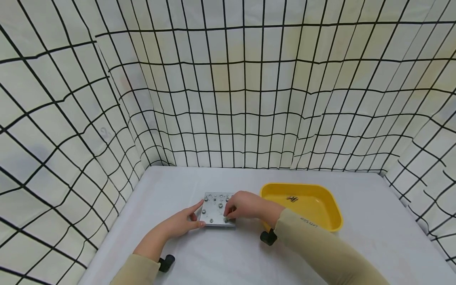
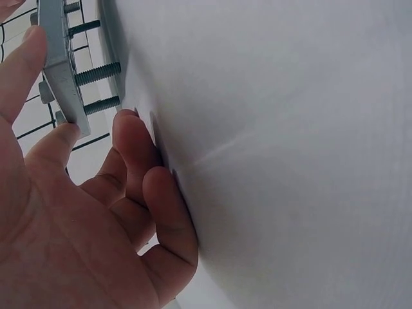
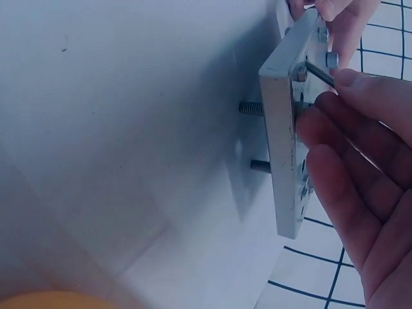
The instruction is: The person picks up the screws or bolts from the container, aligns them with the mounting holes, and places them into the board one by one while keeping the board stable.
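Observation:
A silvery metal plate (image 1: 213, 213) with several bolts through its holes stands on the white table. My left hand (image 1: 180, 223) holds it at its left side, the thumb (image 2: 55, 148) and forefinger touching the edge. The other fingers curl by the table. Over the plate's right part, my right hand (image 1: 246, 206) pinches a thin metal screw (image 3: 320, 73) between thumb and finger. The screw slants, with its far end right at the plate's face. Bolt shanks (image 2: 98, 74) stick out below the plate toward the table.
To the right, partly behind the right forearm, stands a yellow tray (image 1: 336, 211) with a small heap of screws (image 1: 292, 198). White walls with a black grid (image 1: 246, 91) enclose the table (image 1: 360, 213) at the back and sides.

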A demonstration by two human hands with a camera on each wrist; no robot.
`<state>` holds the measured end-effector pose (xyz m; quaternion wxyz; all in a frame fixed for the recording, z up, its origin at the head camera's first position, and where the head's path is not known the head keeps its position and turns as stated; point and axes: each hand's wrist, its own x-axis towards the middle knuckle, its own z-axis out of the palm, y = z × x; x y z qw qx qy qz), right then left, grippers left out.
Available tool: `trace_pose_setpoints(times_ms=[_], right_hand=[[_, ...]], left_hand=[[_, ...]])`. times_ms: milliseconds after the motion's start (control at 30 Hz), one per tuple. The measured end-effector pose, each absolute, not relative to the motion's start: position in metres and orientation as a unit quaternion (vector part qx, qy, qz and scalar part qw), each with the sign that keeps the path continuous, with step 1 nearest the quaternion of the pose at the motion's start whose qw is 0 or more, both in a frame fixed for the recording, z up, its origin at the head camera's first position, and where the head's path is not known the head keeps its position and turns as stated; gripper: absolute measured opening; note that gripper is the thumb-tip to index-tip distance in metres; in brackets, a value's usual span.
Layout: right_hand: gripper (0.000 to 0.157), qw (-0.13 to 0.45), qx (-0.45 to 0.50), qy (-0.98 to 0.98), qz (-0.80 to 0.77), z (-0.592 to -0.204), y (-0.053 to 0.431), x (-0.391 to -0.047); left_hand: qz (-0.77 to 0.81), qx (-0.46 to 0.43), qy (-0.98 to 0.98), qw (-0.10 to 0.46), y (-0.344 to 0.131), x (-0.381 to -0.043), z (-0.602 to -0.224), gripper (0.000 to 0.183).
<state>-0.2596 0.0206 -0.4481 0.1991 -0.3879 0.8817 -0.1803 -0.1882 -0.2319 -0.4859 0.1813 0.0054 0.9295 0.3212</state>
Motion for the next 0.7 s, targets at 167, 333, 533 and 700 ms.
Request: trace_pose_setpoints(times_ms=[167,333,533,700], right_hand=[[0.005,0.195,-0.395,0.881,-0.17,-0.4447,0.018,-0.2543],[0.006,0.212,-0.388,0.877,-0.19,-0.4474,0.0171,-0.2551],[0.006,0.222,-0.385,0.872,-0.207,-0.452,0.0174,-0.2557],[0.007,0.225,-0.375,0.872,-0.218,-0.4511,0.0205,-0.2564]], left_hand=[[0.318,0.002,0.93,0.183,-0.2311,-0.1883,-0.4855,0.087],[0.313,0.003,0.932,0.181,-0.2309,-0.1879,-0.4836,0.087],[0.313,0.006,0.933,0.178,-0.2319,-0.1883,-0.4846,0.087],[0.312,0.008,0.933,0.177,-0.2311,-0.1879,-0.4848,0.087]])
